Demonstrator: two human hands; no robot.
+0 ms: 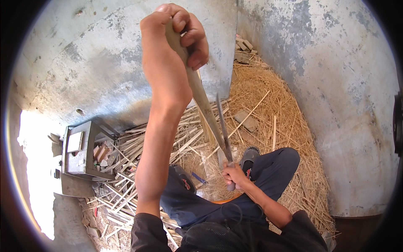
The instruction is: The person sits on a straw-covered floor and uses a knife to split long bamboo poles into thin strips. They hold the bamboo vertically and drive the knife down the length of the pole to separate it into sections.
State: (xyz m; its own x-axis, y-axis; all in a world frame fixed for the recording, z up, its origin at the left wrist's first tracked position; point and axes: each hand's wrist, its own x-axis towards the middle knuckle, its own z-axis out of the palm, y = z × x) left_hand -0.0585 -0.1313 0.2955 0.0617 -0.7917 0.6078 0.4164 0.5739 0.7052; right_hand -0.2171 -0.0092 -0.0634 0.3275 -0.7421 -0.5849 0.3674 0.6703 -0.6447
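- The task's thing, a long flat strip [205, 107], is stretched from 12 o'clock down toward 5 o'clock; its upper part is covered by the left hand [161, 48], whose fingers are curled and clamped on it.
- The knife [223, 126] is held at 5 o'clock by the right hand [236, 175]; the fingers are closed around its handle, which is mostly hidden; whether strip and blade are touching cannot be told.
- The blade's tip is thin and blurred; an orange thing [221, 202] below the right hand is largely covered by the dark trousers [273, 168], and its kind cannot be made out.
- A dark object [398, 124] is cut off by the rim at 3 o'clock; detail is washed out by glare between 8 and 9 o'clock.
- Loose pale strips [121, 195] are strewn at 8 o'clock, beside a wooden stand [87, 138]; straw-like shavings [256, 86] are heaped at 2 o'clock, bricks [243, 45] at 1 o'clock; part of the heap of strips is blocked from sight by the left forearm.
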